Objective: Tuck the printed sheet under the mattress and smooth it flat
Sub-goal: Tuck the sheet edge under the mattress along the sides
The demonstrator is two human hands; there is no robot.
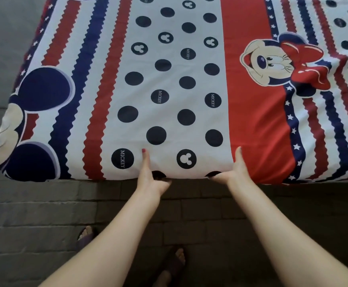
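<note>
From the head camera, looking down: the sheet covers the whole top of the mattress, and every place here is given against that mattress. The sheet is white with dark dots, red and blue zigzag stripes, a broad red band and cartoon mouse faces. It lies fairly flat on top and wraps over the near edge and the near left corner, with slight ripples toward the far right.

Both hands are at the near edge, a little apart. The left hand has its thumb, with a red nail, laid up on the top of the sheet, and its fingers curl under the edge out of sight, so it grips edge and sheet together. The right hand sits just beside the white-to-red border, thumb likewise on top, fingers hooked under. How far the fingers reach beneath, I cannot tell.

Below the near edge is a grey brick floor. Two feet in dark sandals stand on it, close to the near edge.
</note>
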